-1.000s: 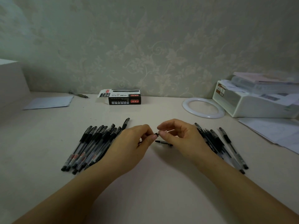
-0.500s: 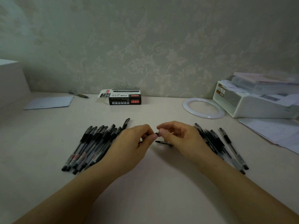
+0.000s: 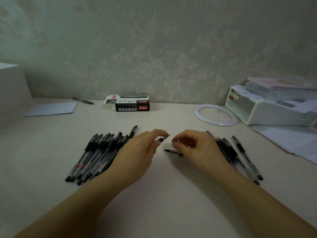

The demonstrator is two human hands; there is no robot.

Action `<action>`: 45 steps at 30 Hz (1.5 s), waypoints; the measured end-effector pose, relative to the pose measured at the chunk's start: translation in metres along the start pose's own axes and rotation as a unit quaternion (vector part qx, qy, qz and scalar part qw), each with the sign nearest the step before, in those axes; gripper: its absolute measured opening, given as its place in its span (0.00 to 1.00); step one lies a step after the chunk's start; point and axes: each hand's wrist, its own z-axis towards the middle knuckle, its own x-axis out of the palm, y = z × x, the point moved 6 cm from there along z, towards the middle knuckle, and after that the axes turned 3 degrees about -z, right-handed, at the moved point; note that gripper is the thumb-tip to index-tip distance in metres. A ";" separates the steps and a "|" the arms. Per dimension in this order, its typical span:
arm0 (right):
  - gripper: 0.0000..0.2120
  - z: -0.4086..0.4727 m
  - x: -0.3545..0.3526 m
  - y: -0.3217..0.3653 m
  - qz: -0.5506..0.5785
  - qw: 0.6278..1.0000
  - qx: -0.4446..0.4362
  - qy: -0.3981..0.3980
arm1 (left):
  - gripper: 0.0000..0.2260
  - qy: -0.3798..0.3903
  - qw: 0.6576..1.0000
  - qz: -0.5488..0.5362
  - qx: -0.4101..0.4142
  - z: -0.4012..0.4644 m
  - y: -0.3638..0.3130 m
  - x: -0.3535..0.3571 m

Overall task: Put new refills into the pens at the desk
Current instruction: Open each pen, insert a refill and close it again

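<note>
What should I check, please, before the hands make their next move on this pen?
1. Left hand grips the pen: ok.
2. Pen's tip end points at the right hand: ok.
3. Right hand holds a part: cannot tell, blurred.
4. Small black piece lies on the desk within reach: ok.
5. Pen piles left and right kept apart: ok.
6. Refill seated inside pen: cannot tell.

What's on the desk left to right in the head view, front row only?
Left pile of pens → left hand, pinching a pen → small black piece lying on the desk → right hand → right pile of pens → loose papers.
</note>
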 end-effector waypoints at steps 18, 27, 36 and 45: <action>0.04 -0.008 0.023 0.012 -0.205 0.968 -0.105 0.098 | 0.13 0.015 1.000 -0.013 -0.018 -0.002 0.008 0.007; 0.05 -0.004 0.011 0.009 -0.016 0.999 -0.023 0.027 | 0.13 -0.016 0.999 -0.036 0.009 0.001 0.005 0.003; 0.06 -0.007 0.016 0.003 0.222 0.969 0.092 0.054 | 0.13 -0.021 0.997 -0.061 0.048 0.001 -0.004 0.001; 0.08 0.003 -0.023 -0.013 0.387 0.896 0.155 -0.152 | 0.13 -0.036 0.999 -0.028 0.010 0.001 0.003 0.000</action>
